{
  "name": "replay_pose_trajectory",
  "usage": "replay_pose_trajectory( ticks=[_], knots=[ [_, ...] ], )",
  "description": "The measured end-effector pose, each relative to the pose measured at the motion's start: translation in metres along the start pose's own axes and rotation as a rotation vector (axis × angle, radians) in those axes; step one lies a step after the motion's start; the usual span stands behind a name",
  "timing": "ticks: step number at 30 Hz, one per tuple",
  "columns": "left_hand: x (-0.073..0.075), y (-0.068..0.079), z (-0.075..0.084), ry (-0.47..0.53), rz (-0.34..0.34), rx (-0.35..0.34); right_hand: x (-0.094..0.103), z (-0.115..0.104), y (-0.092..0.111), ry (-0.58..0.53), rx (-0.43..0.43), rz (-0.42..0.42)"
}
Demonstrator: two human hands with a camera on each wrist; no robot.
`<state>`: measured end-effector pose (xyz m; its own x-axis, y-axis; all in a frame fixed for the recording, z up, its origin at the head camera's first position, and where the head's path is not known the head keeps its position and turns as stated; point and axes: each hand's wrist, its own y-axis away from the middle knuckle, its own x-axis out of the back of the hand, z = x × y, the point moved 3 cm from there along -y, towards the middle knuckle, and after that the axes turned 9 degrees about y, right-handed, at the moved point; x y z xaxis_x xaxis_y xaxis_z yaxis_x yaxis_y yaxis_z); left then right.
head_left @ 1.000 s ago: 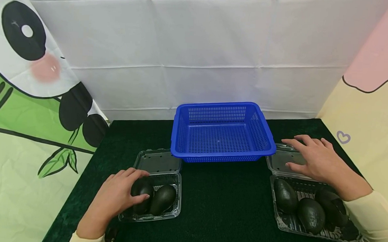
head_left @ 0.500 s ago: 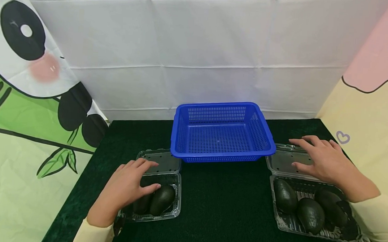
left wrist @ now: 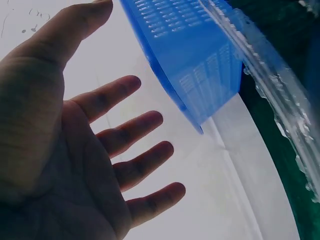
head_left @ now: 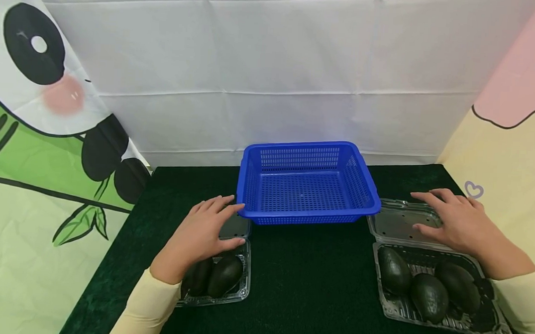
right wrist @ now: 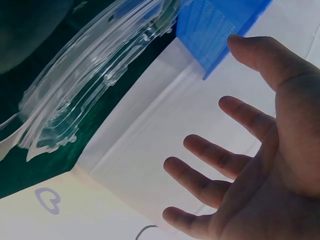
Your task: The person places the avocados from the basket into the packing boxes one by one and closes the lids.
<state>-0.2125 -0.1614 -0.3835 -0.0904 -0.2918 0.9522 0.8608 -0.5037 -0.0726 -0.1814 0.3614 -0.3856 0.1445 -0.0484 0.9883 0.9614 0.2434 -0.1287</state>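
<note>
There are one blue basket (head_left: 307,217), two clear containers (head_left: 404,228) and five visible avocados (head_left: 429,297).

Table (head_left: 307,273), dressed in dark green cloth (head_left: 306,308), straight far edge. 3 items directly on it. Blue perforated basket (head_left: 310,216), rectangular, upright, near the far edge, roughly mid-table. Left box (head_left: 246,273), transparent plastic, nearer than the basket, its lid (head_left: 235,228) folded back right by the basket's near-left corner (touching or not, can't tell). Right box (head_left: 420,268), same type, well apart from it, lid also folded back, just beside the basket's near-right corner.
</note>
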Motion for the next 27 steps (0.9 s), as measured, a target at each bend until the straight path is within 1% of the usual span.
replay_pose_trajectory(
  ticks=[5, 10, 13, 20, 27],
  knots=[
    [0.001, -0.019, 0.008, -0.009, -0.019, -0.034, -0.005, 0.010, 0.003, 0.009, -0.016, -0.008],
    [0.002, -0.035, 0.020, -0.027, -0.029, -0.074, -0.009, 0.021, 0.008, 0.013, -0.042, -0.013],
    [0.002, -0.043, 0.027, -0.033, -0.038, -0.087, -0.011, 0.028, 0.011, 0.008, -0.067, -0.040],
    [0.000, -0.057, 0.037, -0.032, -0.060, -0.104, -0.020, 0.047, 0.015, 0.026, -0.133, -0.093],
    [-0.005, -0.065, 0.040, -0.056, -0.080, -0.111, -0.032, 0.069, 0.019, 0.020, -0.189, -0.173]
  ],
)
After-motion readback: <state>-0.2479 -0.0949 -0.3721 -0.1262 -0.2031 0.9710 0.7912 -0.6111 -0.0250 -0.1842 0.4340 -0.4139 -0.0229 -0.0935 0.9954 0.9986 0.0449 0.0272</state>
